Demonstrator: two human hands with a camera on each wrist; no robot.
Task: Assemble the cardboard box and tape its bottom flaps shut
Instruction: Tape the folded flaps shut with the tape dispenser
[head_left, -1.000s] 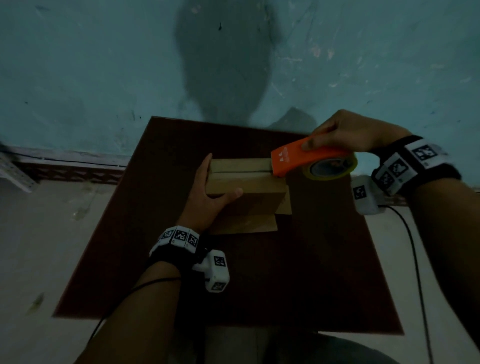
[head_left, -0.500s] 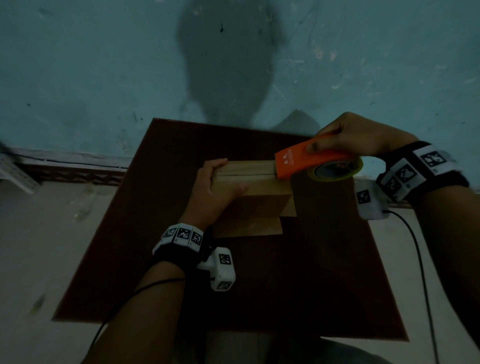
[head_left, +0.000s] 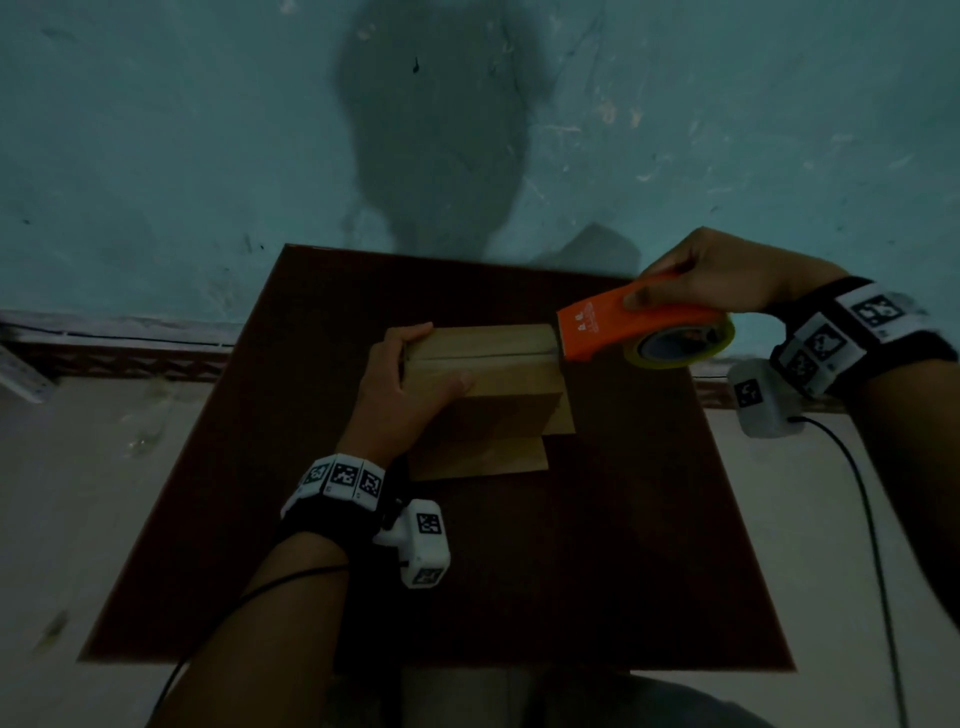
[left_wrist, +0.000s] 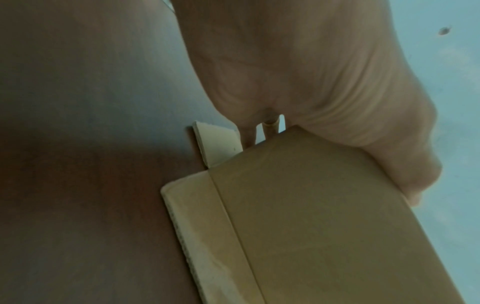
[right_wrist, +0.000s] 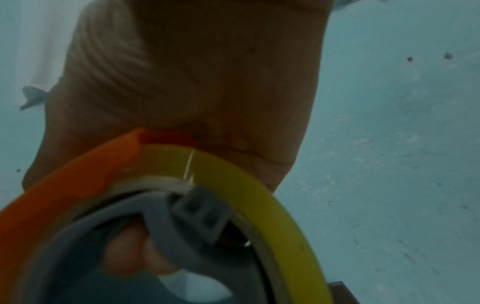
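A small brown cardboard box (head_left: 493, 384) stands on the dark red table (head_left: 597, 545) with its folded flaps facing up and a seam along the top. My left hand (head_left: 402, 387) grips the box's left end, fingers over the far edge and thumb on the near top flap; the left wrist view shows the box (left_wrist: 324, 216) under the palm. My right hand (head_left: 711, 273) holds an orange tape dispenser (head_left: 623, 325) carrying a yellow tape roll (head_left: 685, 345), its front edge at the right end of the seam. In the right wrist view, fingers curl through the dispenser (right_wrist: 78, 185) beside the roll (right_wrist: 259, 185).
A lower flap (head_left: 478, 457) lies flat on the table on the box's near side. A teal wall (head_left: 208, 156) rises just behind the table. Cables trail from both wrist cameras over the pale floor (head_left: 78, 493).
My right hand has drawn the dispenser rightward along the seam to the box's right end. My left hand's fingers have curled further over the far left edge.
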